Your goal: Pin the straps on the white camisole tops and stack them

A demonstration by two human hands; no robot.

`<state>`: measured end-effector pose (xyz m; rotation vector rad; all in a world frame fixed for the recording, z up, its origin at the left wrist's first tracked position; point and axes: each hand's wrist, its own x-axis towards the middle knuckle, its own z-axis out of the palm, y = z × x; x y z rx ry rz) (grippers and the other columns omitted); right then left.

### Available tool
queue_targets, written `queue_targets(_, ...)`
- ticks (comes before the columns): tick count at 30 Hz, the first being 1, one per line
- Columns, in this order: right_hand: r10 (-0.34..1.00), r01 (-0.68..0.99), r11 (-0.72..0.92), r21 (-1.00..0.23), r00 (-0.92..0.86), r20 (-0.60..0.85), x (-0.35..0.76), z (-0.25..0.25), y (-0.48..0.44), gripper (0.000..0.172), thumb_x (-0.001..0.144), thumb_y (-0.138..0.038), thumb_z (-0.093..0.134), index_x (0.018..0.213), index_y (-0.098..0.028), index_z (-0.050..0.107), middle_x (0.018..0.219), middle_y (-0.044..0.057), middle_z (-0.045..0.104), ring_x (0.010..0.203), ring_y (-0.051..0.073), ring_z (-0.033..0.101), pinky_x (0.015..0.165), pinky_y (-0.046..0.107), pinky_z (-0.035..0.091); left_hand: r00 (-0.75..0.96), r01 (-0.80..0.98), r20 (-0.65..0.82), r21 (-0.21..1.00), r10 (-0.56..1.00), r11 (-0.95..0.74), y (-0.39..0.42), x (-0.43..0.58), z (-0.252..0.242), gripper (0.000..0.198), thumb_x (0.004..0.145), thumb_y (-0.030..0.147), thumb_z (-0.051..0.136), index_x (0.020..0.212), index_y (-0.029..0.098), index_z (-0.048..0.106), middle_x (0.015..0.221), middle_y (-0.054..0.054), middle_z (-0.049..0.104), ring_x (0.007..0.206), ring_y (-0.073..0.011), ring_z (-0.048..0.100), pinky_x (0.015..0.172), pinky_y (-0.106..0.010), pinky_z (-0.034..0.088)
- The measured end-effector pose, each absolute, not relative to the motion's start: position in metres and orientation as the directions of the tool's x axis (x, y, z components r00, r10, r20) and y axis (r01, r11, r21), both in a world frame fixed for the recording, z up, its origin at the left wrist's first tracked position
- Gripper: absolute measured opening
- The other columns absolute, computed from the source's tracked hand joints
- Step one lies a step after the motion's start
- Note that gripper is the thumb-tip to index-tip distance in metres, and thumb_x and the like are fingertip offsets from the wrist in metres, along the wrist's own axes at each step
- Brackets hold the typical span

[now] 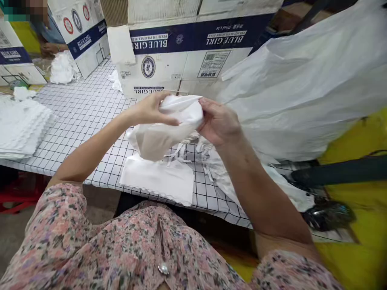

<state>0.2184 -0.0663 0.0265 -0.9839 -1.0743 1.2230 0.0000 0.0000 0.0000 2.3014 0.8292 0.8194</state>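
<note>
A soft white cloth piece point(184, 114) is held in the air above the table, bunched and slightly blurred, its lower part hanging loose. My left hand point(151, 109) curves round its left side, thumb in front and fingers behind. At the right end, my right hand point(219, 121) pinches the cloth between thumb and fingers. Below them a flat white cloth piece with a scalloped edge point(159, 181) lies near the table's front edge. White strips and crumpled white cloth point(222, 173) lie beside it, partly hidden by my right forearm.
Upside-down Blue Girl cartons point(187, 68) stand behind my hands on the checked table point(90, 117). A large white plastic sack point(308, 88) bulges at right. Stacked white cloths point(22, 127) lie at left. Another person's hand point(50, 49) shows at far left.
</note>
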Motion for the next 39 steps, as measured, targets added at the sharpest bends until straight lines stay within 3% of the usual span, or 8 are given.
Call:
queue_targets(4, 0.986, -0.123, -0.023, -0.992, -0.167, -0.003, 0.229, 0.034, -0.069, 0.042, 0.085, -0.059, 0.081, 0.095, -0.020, 0.070, 0.087, 0.003, 0.075, 0.058, 0.015, 0.058, 0.039, 0.029, 0.054, 0.283, 0.416, 0.500, 0.705, 0.819, -0.574, 0.008, 0.009, -0.048, 0.044, 0.078, 0.001, 0.069, 0.117, 0.020, 0.065, 0.120, -0.009, 0.067, 0.119, -0.0293, 0.061, 0.104, -0.041, 0.049)
queue_targets(7, 0.967, -0.096, 0.069, -0.993, -0.238, 0.091, 0.228, 0.041, -0.081, 0.062, 0.072, -0.067, 0.087, 0.110, -0.020, 0.076, 0.104, 0.005, 0.078, 0.058, 0.013, 0.060, 0.033, 0.024, 0.043, 0.160, 0.114, 0.227, 0.962, 0.961, -0.247, 0.007, 0.023, -0.085, 0.016, 0.082, 0.004, 0.067, 0.088, 0.018, 0.064, 0.096, -0.006, 0.066, 0.103, -0.0232, 0.062, 0.099, -0.038, 0.051)
queue_targets(12, 0.945, -0.026, 0.273, -0.962, -0.179, 0.273, 0.240, 0.049, -0.079, 0.072, 0.071, -0.069, 0.086, 0.128, -0.027, 0.074, 0.061, -0.008, 0.054, 0.037, 0.008, 0.038, 0.031, 0.022, 0.030, 0.366, -0.197, -0.096, 0.964, 0.926, 0.178, -0.021, 0.051, -0.117, 0.010, 0.089, 0.024, 0.065, 0.093, 0.016, 0.067, 0.086, -0.006, 0.070, 0.080, -0.0194, 0.068, 0.082, -0.037, 0.060)
queue_targets(18, 0.865, 0.440, 0.389, -0.809, 0.127, 0.485, 0.287, 0.024, -0.043, 0.055, 0.071, -0.058, 0.092, 0.111, -0.025, 0.073, 0.074, -0.004, 0.059, 0.062, 0.012, 0.052, 0.067, 0.032, 0.056, 0.690, -0.634, 0.227, 0.648, 0.687, 0.422, -0.052, 0.053, -0.076, 0.037, 0.093, 0.044, 0.064, 0.112, 0.015, 0.073, 0.117, -0.014, 0.080, 0.124, -0.0334, 0.073, 0.104, -0.044, 0.060)
queue_targets(23, 0.932, 0.340, 0.356, -0.871, -0.059, 0.357, 0.271, -0.011, -0.055, 0.063, 0.080, -0.085, 0.074, 0.097, -0.025, 0.078, 0.096, 0.004, 0.076, 0.089, 0.019, 0.072, 0.079, 0.033, 0.059, 0.643, -0.643, 0.302, 0.712, 0.704, 0.282, -0.042, 0.068, -0.048, 0.036, 0.095, 0.041, 0.060, 0.118, 0.018, 0.075, 0.119, -0.009, 0.080, 0.130, -0.0301, 0.069, 0.111, -0.039, 0.054)
queue_targets(27, 0.949, 0.231, 0.309, -0.923, -0.140, 0.283, 0.258, -0.013, -0.054, 0.056, 0.057, -0.065, 0.101, 0.086, -0.024, 0.077, 0.089, -0.001, 0.074, 0.084, 0.016, 0.066, 0.078, 0.029, 0.056, 0.570, -0.545, 0.336, 0.837, 0.750, 0.039, -0.035, 0.070, -0.050, 0.035, 0.095, 0.044, 0.066, 0.116, 0.018, 0.076, 0.114, -0.008, 0.078, 0.120, -0.0251, 0.071, 0.103, -0.033, 0.054)
queue_targets(34, 0.931, 0.172, 0.253, -0.952, -0.312, 0.191, 0.265, 0.030, -0.047, 0.051, 0.068, -0.058, 0.099, 0.087, -0.023, 0.068, 0.073, -0.002, 0.062, 0.063, 0.012, 0.054, 0.055, 0.026, 0.046, 0.472, -0.235, 0.367, 0.929, 0.802, -0.287, -0.016, 0.019, -0.035, 0.050, 0.093, 0.062, 0.078, 0.073, 0.016, 0.072, 0.072, -0.005, 0.070, 0.069, -0.0123, 0.065, 0.069, -0.026, 0.053)
queue_targets(39, 0.834, 0.354, 0.406, -0.843, -0.521, 0.183, 0.239, 0.072, -0.055, 0.038, 0.078, -0.048, 0.095, 0.088, -0.023, 0.069, 0.074, -0.002, 0.064, 0.065, 0.011, 0.053, 0.053, 0.024, 0.041, 0.626, -0.407, 0.456, 0.883, 0.633, -0.234, 0.003, 0.035, -0.003, 0.054, 0.110, 0.062, 0.052, 0.092, 0.015, 0.074, 0.090, -0.007, 0.076, 0.097, -0.0161, 0.073, 0.093, -0.029, 0.057)
